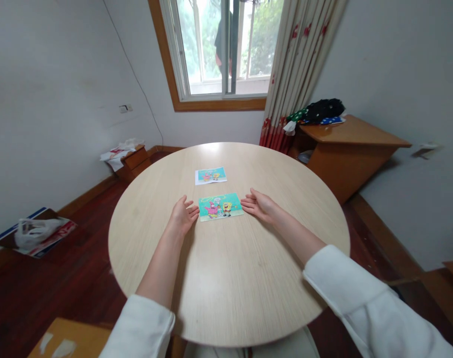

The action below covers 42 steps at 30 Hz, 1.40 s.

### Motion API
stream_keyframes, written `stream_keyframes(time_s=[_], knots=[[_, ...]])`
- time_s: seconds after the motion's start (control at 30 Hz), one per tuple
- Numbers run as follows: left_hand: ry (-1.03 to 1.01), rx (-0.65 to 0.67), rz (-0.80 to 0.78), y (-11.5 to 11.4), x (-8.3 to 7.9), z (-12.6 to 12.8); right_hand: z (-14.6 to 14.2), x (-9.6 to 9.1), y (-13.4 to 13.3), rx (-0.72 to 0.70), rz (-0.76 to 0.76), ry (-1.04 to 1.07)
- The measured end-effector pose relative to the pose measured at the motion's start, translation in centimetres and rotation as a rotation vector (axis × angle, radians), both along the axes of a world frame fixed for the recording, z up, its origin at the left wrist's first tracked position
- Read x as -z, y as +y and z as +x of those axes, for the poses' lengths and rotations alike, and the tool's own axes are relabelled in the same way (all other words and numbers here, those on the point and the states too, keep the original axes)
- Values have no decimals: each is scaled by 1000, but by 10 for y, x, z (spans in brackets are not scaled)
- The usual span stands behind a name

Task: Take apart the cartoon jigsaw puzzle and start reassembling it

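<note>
A turquoise cartoon picture (221, 207), with a pink figure and a yellow figure on it, lies flat on the round table (226, 278). My left hand (183, 215) is at its left edge, palm turned inward and fingers stretched out. At the right edge is my right hand (259, 205), also with extended fingers. Neither hand grips anything; whether the fingertips touch the picture's edges I cannot tell. Farther back lies a smaller printed sheet (211, 175) with a similar cartoon and a white margin on its left side.
Beyond the table are a window (226, 49) and a long curtain (304, 54). A wooden desk (356, 144) with dark cloth on top stands at the right. On the left are a small wooden cabinet (135, 161), floor items with a plastic bag (36, 232), and a cardboard box (77, 335).
</note>
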<state>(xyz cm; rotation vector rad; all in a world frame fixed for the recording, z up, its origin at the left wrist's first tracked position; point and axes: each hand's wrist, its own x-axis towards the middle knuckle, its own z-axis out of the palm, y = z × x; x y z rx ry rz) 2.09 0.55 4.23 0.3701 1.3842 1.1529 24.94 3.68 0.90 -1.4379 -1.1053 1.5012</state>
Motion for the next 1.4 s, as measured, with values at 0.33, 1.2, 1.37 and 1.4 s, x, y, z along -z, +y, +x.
stream_keyframes(time_s=[0.33,1.2,1.37,1.4], knots=[[-74,-19,-18,7,3,-7,0,0,10,20,-63,44],[-49,-15,-9,11,8,-8,-30,-1,29,-41,-21,-136],[498,-48,224,1,27,2,-26,-3,29,-5,-22,-139],[699,1,308,-2,32,6,-25,-3,29,3,-23,-140]])
